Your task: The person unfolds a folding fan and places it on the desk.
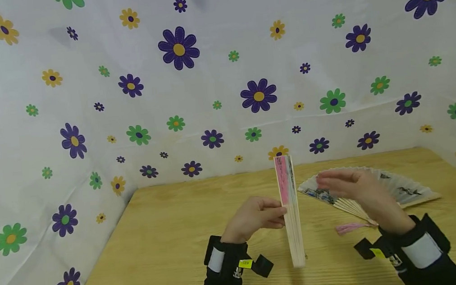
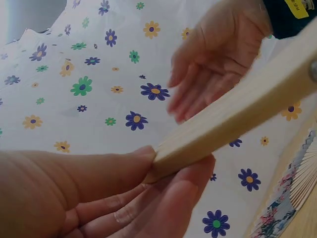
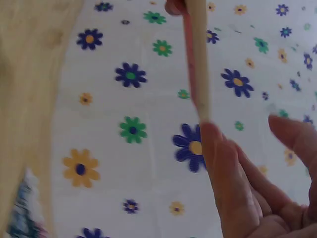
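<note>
Folded fan [image 1: 292,220]: left hand [image 1: 255,219] pinches it upright at centre; right hand [image 1: 362,192], fingers extended, empty; slats [image 1: 296,245] pale, straight.

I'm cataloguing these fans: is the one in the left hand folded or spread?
Folded: the held fan forms a narrow bar, its ribs stacked together, in the left hand.

Yellow labels [image 1: 245,264] on dark wrist cuffs [image 1: 216,260], print too unclear to read

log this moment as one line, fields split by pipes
left hand: holds folded fan | right hand: grips nothing | open fan: on table, pink tassel at narrow end
</note>
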A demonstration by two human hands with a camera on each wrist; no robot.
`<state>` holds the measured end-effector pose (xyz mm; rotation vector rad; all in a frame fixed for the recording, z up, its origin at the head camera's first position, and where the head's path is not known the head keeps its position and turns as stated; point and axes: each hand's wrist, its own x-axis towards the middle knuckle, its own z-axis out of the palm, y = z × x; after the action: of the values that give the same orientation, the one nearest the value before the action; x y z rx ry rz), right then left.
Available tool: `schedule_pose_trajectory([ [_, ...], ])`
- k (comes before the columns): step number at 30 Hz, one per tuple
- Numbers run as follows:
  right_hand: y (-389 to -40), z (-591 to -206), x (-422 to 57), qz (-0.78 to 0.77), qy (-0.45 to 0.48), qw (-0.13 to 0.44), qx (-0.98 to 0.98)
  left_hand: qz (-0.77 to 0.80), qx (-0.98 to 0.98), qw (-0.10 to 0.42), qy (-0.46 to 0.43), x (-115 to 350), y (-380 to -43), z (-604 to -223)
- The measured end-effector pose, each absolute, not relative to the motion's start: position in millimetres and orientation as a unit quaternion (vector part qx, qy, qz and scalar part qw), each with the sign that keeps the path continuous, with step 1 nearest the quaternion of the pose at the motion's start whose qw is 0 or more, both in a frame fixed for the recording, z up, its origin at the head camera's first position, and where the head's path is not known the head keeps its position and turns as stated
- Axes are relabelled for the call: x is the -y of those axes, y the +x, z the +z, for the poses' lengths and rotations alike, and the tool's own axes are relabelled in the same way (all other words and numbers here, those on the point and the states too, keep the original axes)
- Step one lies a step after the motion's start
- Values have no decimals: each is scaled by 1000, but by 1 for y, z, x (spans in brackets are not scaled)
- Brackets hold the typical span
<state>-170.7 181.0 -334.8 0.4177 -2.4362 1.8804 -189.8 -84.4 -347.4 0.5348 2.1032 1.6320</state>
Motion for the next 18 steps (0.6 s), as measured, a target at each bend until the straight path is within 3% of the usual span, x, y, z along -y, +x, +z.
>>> schedule_pose_trajectory([
  [2, -175, -346, -181, 598, 139, -100, 783, 586, -756, 216, 193, 78, -191, -351],
  [5, -178, -361, -174, 582, 155, -168, 780, 581, -760, 219, 192, 70, -191, -359],
  [18, -173, -365, -161, 569, 122, -139, 802, 567, -775, 215, 180, 61, -191, -364],
])
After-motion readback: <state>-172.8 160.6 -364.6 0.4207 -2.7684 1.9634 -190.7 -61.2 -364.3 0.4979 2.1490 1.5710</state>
